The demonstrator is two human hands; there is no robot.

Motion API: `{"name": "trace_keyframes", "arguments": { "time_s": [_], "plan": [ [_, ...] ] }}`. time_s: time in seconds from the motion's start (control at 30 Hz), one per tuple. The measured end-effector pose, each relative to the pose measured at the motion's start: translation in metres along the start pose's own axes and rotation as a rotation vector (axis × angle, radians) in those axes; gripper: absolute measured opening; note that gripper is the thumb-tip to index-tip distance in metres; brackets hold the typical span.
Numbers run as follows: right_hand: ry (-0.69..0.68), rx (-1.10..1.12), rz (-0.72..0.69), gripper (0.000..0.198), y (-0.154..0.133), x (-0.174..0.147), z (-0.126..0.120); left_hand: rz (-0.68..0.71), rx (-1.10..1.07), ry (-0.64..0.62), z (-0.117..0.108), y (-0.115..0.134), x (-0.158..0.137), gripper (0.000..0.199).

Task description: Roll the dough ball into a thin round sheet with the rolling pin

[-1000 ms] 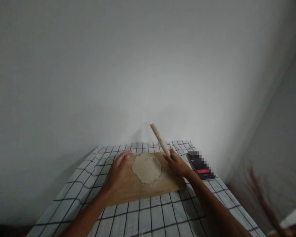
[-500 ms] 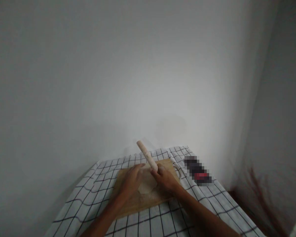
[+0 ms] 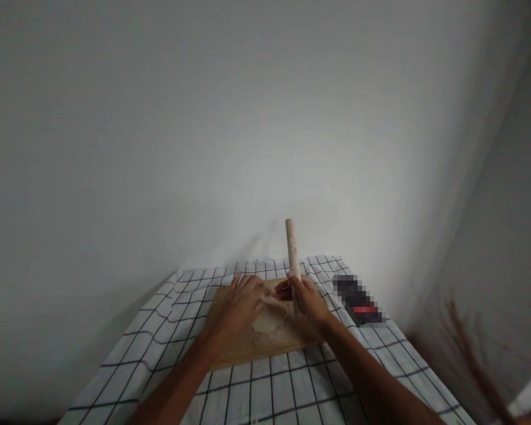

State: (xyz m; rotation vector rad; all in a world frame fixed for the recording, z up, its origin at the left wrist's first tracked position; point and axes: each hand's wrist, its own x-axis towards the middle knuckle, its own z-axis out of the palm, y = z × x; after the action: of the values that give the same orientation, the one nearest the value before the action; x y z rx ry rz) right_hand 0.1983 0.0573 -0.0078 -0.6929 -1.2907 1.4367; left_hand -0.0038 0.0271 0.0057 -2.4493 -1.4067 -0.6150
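Observation:
A flat, pale sheet of dough [image 3: 269,319] lies on the wooden board [image 3: 230,354], its far edge seemingly raised between my hands. My left hand [image 3: 246,300] is at the dough's left far side, fingers spread over the board and thumb side near the dough. It grips nothing that I can see. In my right hand [image 3: 308,300] a floury wooden rolling pin [image 3: 292,248] stands nearly upright, its lower end down by the dough's right side. The right fingertips point left at the dough's far edge; whether they pinch it I cannot tell.
A white cloth with dark grid lines [image 3: 265,389] covers the table. Right of the board lies a pixelated dark and red item [image 3: 358,300]. A pale wall [image 3: 248,147] rises behind the table. Thin reddish-brown stalks [image 3: 469,348] stand at the lower right.
The rolling pin has swung from leaning left to nearly upright. My right hand has turned with it, its fingers now reaching left. My left hand's fingers have spread.

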Motion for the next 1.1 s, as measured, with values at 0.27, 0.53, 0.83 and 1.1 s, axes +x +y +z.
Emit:
{"name": "trace_keyframes", "arguments": {
  "time_s": [0.27,0.53,0.83,1.1],
  "plan": [
    [0.24,-0.099,-0.043,0.054,0.003,0.014,-0.037,-0.034,-0.182,0.003,-0.011,-0.02,-0.009,0.022],
    [0.205,-0.173,-0.015,0.053,0.01,0.015,-0.038,-0.528,-0.512,0.425,-0.057,-0.027,-0.014,0.041],
    [0.178,-0.19,-0.007,0.052,0.009,0.011,-0.035,-0.778,-0.933,-0.116,-0.02,-0.061,-0.025,0.054],
    [0.181,-0.185,0.018,0.05,0.008,0.012,-0.035,-0.643,-1.383,-0.424,-0.028,-0.048,-0.035,0.052]
  ]
}}
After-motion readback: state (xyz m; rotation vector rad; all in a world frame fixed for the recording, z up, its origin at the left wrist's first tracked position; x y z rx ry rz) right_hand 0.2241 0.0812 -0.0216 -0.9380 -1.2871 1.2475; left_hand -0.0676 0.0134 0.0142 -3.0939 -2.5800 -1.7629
